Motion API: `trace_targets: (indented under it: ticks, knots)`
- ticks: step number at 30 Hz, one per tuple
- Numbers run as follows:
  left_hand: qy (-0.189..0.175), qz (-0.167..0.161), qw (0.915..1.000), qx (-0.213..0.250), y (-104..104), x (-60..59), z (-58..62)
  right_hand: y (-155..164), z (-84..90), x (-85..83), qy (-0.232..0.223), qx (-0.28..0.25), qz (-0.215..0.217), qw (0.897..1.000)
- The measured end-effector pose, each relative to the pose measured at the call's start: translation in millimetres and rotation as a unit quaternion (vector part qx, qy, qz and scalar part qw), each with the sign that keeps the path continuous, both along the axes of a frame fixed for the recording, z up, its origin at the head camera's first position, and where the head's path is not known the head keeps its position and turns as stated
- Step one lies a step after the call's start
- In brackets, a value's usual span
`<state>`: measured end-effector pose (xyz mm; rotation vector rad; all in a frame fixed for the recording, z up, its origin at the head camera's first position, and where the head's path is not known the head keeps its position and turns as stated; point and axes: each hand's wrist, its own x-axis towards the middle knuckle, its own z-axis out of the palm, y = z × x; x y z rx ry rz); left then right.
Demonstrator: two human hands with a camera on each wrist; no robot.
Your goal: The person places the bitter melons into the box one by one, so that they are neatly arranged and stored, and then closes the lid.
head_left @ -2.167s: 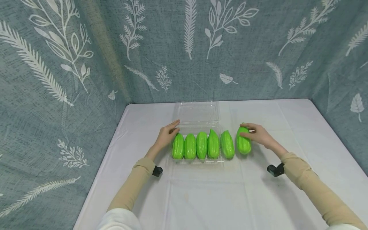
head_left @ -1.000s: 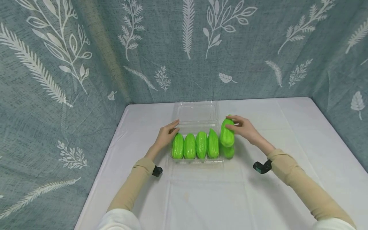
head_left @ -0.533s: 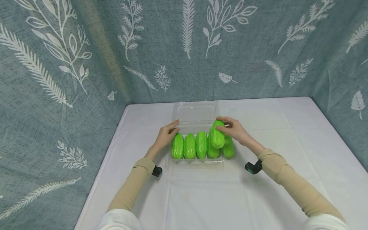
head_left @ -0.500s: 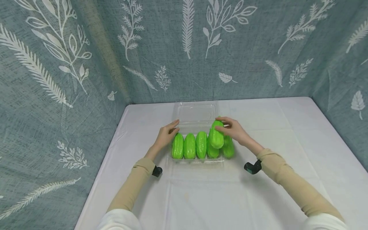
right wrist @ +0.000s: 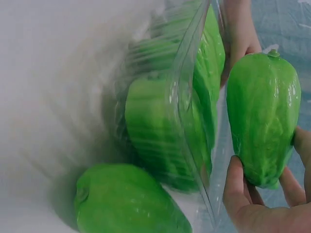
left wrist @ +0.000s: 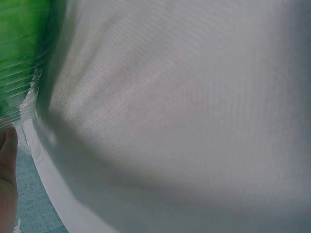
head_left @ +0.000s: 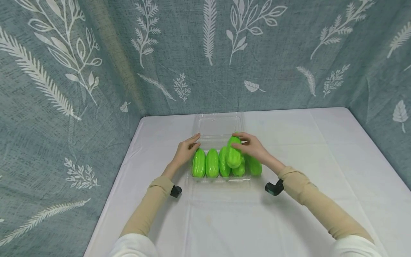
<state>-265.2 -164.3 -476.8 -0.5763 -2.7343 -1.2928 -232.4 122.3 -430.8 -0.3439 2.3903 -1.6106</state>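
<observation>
My right hand [head_left: 253, 147] holds a glossy green papaya-like fruit [head_left: 233, 157] by its far part, thumb and fingers on its sides. It hangs above the right half of a clear plastic box [head_left: 239, 179], overlapping fruits there. Several similar green fruits [head_left: 212, 163] lie side by side in the box. Another fruit [head_left: 255, 166] lies on the table just outside its right wall; the right wrist view shows this loose fruit [right wrist: 129, 201] too. At the box's back left corner, my left hand [head_left: 185, 150] grips the edge; in the left wrist view a finger [left wrist: 8, 153] touches the box's wall.
The box's clear lid [head_left: 219, 125] is folded back flat behind it. A white cloth covers the table [head_left: 221, 221]. Blue-green curtains [head_left: 273, 78] with white leaf prints stand behind and at both sides.
My right hand took the fruit from the table's right side, lifted it over the loose fruit, and carried it left above the box. My left hand has stayed put.
</observation>
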Motion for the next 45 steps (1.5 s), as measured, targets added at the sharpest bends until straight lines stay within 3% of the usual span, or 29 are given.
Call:
trace_targets:
  ticks: [26, 45]
  knots:
    - [0.001, -0.002, 1.0, 0.003, -0.3, -1.6, -1.8, -40.0, -4.0, 1.7, 0.011, -0.012, 0.012, 1.0]
    - [-0.019, 0.008, 0.9997, -0.011, 0.2, -1.4, -0.5, -69.3, -13.3, 3.9, 0.023, -0.022, 0.023, 0.999]
